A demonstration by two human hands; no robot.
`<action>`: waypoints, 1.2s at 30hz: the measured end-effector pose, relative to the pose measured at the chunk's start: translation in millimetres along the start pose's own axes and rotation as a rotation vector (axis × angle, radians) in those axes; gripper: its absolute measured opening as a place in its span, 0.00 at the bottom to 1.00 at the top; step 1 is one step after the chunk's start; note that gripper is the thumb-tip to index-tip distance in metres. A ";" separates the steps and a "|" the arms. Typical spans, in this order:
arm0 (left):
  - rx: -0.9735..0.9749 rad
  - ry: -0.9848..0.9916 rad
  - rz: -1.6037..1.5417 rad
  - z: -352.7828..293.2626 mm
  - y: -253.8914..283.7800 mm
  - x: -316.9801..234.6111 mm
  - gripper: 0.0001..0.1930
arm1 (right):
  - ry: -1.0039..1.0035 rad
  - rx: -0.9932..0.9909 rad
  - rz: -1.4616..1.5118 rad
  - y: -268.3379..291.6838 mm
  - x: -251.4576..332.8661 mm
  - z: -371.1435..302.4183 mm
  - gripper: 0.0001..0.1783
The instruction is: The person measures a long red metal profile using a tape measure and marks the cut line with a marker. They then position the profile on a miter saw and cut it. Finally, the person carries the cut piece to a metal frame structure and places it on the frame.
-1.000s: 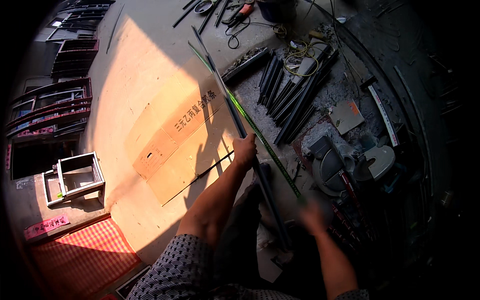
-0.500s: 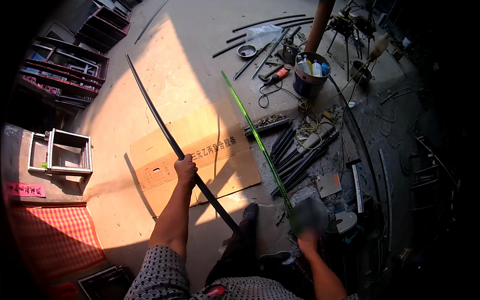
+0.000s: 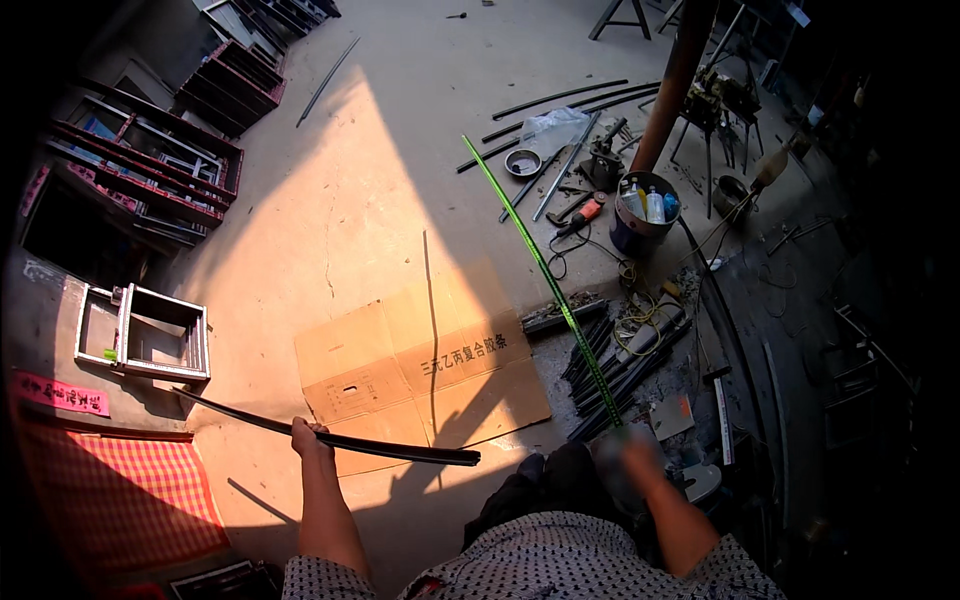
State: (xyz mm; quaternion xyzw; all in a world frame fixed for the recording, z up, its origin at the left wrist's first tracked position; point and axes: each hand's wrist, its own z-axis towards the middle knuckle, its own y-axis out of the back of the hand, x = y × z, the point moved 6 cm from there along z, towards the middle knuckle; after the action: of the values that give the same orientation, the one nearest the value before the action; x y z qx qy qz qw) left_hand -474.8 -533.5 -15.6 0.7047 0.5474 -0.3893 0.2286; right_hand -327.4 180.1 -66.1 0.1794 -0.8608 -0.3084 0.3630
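Note:
My left hand is closed around a long, slightly curved dark metal profile. The profile lies crosswise above the floor, one end near my body and the other toward the white frame at left. My right hand is at the lower right, its fingers smeared by blur, at the near end of a tape measure. The tape's bright green, finely marked blade runs straight out far ahead; its case is blurred. Below the profile, a flattened cardboard sheet lies on the floor, with a thin dark rod's shadow or strip across it.
A white frame and stacked dark frames stand at left, above a checked red cloth. At right are a bucket of bottles, a rusty post, an orange power tool, cables and piled dark offcuts.
The dark profile has swung from pointing far ahead to lying nearly crosswise, its far end now at left. My left hand has moved left and nearer me. The view has shifted.

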 end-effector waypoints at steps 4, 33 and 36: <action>-0.234 0.061 -0.068 -1.0 39.3 -15.1 0.12 | 0.267 0.037 -0.154 -8.0 20.5 34.1 0.17; -0.434 0.118 -0.004 107.1 -360.2 -2.6 0.13 | -0.213 0.143 0.010 -8.1 384.2 394.9 0.30; -0.381 0.112 -0.008 153.2 -432.4 -25.7 0.13 | -0.207 0.131 0.011 -22.6 420.5 433.7 0.28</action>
State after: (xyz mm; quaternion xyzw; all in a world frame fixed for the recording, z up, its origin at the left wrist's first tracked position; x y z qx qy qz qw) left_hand -933.6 -535.3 -40.9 0.6672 0.6256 -0.2399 0.3255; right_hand -927.1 113.1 -101.8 0.1651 -0.9129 -0.2664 0.2613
